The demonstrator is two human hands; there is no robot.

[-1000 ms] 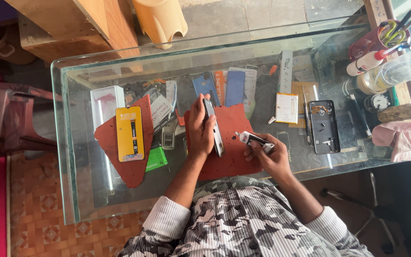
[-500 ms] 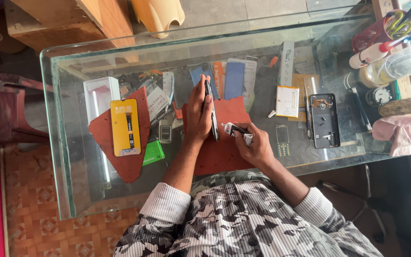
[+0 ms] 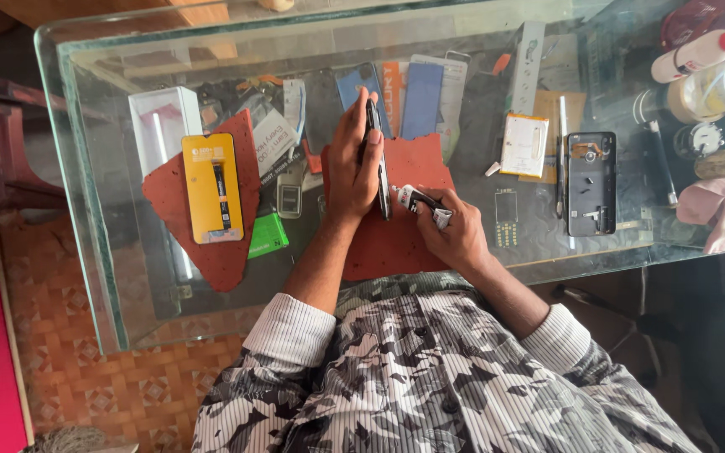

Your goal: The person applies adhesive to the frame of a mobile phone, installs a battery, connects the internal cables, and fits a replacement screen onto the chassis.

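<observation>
My left hand [image 3: 352,164] holds a dark phone [image 3: 377,159] on its edge above a red mat [image 3: 396,239] on the glass table [image 3: 86,193]. My right hand [image 3: 455,231] grips a small glue tube [image 3: 417,201], black and white, with its tip pointing at the phone's lower side edge. Both hands are close together over the mat.
A yellow flat part [image 3: 211,186] lies on a second red mat at the left. An opened black phone body [image 3: 591,182], a white battery [image 3: 524,144] and a small circuit board [image 3: 506,217] lie at the right. Bottles [image 3: 698,52] and a pink cloth [image 3: 719,211] sit far right.
My right hand has brought the glue tube leftward up to the phone's edge. The left hand keeps the phone upright. The camera view has shifted closer.
</observation>
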